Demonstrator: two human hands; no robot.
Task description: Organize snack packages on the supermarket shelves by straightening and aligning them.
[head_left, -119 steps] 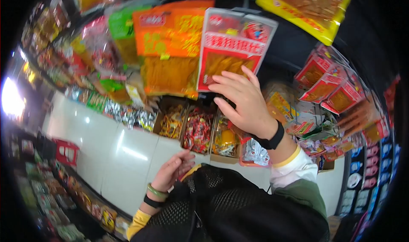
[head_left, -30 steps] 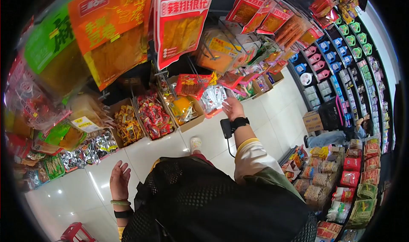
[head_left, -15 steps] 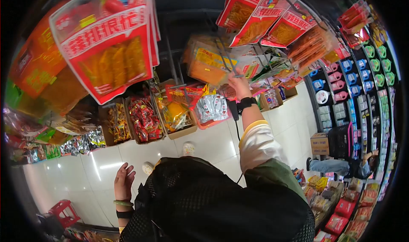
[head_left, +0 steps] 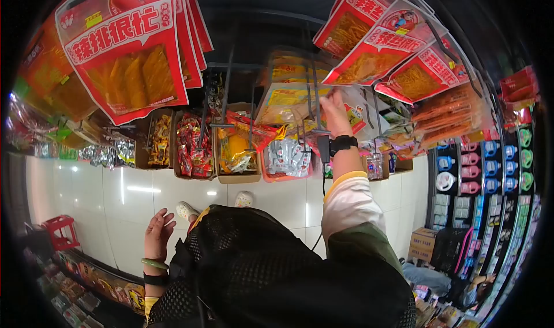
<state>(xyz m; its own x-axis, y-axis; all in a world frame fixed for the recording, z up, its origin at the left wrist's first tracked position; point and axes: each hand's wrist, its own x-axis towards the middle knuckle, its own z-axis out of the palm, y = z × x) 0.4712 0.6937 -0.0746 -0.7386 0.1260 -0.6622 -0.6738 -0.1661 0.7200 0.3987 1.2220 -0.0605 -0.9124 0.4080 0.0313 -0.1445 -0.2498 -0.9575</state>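
The pale tiled floor (head_left: 231, 198) spans the view from nine o'clock to three, with a black mesh bag (head_left: 248, 264) against the wearer's body at six. A shelf of bottles (head_left: 490, 166) stands at three. Large red chili-snack packets (head_left: 135, 68) hang at ten, and shredded-snack packets (head_left: 369, 57) between one and two. At four, a person (head_left: 461, 287) is near a cardboard box (head_left: 423, 243); a red plastic basket (head_left: 60, 233) sits at eight.

The yellow-labelled snack packets (head_left: 285, 100) hang from metal hooks just above the centre, at nine o'clock from the right hand (head_left: 334, 110) and right up against its fingers. That hand's grip is partly closed, fingers bent; whether it pinches a packet I cannot tell. A white packet (head_left: 358, 117) is just beside it at three.

Below the hooks are open boxes of red-wrapped snacks (head_left: 194, 146) and a pink tray (head_left: 288, 177) of silver sachets (head_left: 285, 156). The left hand (head_left: 157, 231), at eight, is loosely open, fingers slightly curled, holding nothing, well apart from the packets.
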